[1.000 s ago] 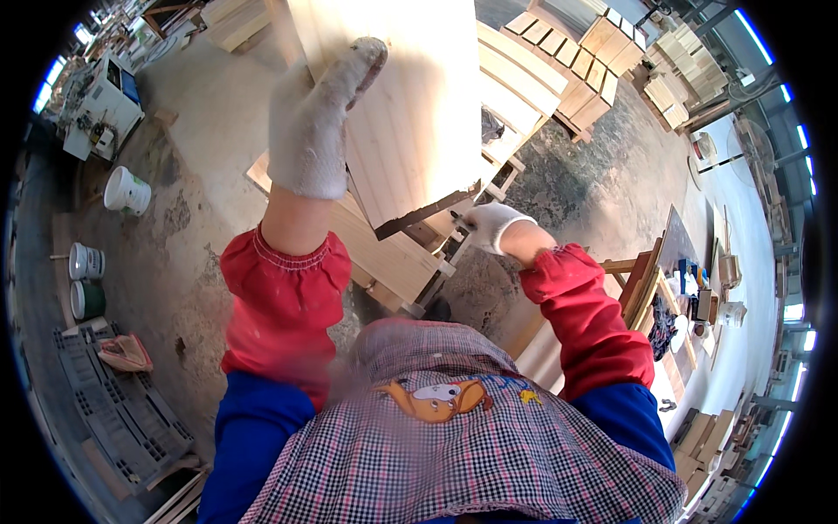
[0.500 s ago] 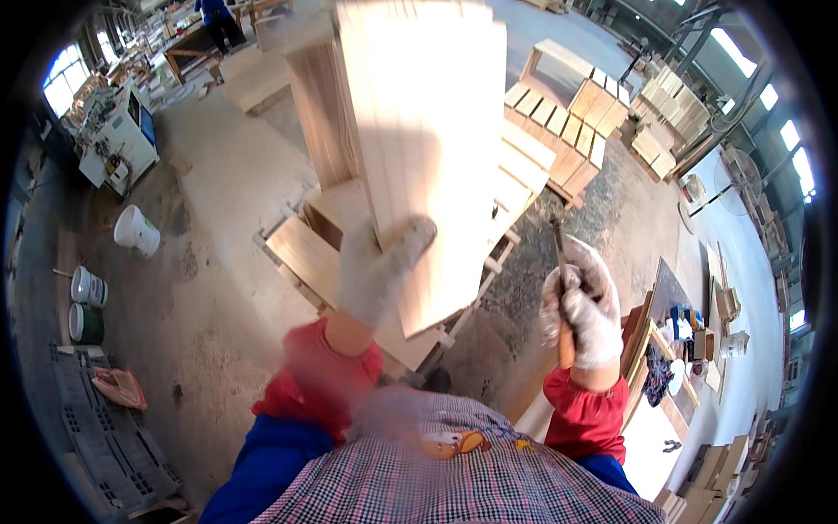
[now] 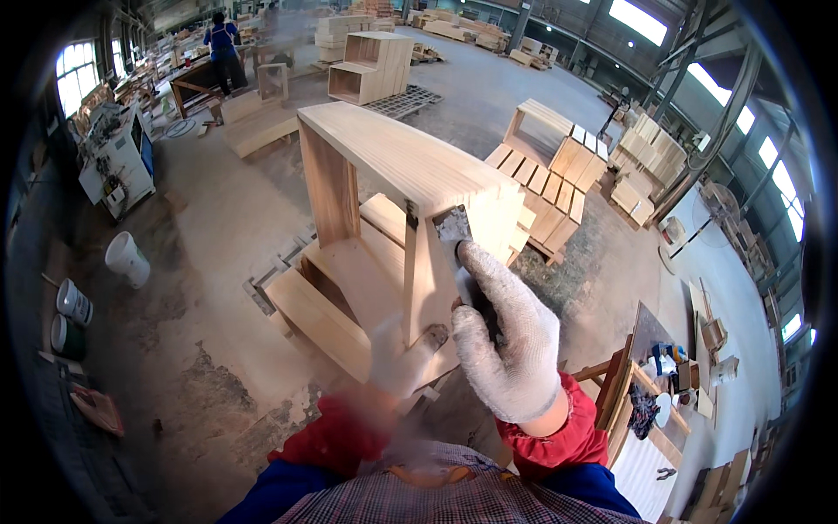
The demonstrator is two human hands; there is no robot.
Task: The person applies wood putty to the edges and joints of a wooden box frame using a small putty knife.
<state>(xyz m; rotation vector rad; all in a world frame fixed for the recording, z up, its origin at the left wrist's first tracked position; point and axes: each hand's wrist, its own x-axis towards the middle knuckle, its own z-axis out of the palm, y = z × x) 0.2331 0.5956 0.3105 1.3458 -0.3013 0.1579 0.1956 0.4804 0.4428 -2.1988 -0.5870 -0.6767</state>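
Note:
A pale wooden box frame [image 3: 384,162] stands upright in front of me on a low wooden pallet [image 3: 319,319]. My right hand [image 3: 504,336], in a white knit glove, grips a putty knife [image 3: 454,234] whose blade lies against the frame's near upper corner. My left hand [image 3: 400,354], also gloved and blurred by motion, rests against the frame's near side panel lower down. Red sleeves cover both wrists.
A white bucket [image 3: 127,258] and two cans [image 3: 70,316] stand on the concrete floor at left. A machine [image 3: 118,162] sits far left. Stacks of wooden boxes [image 3: 559,175] lie to the right, more [image 3: 371,65] behind. A person in blue [image 3: 219,48] works far back. A cluttered stand [image 3: 663,375] is at right.
My view has tilted up off the floor. My left hand dropped from the frame's top to its lower side. My right hand rose with the putty knife to the frame's corner.

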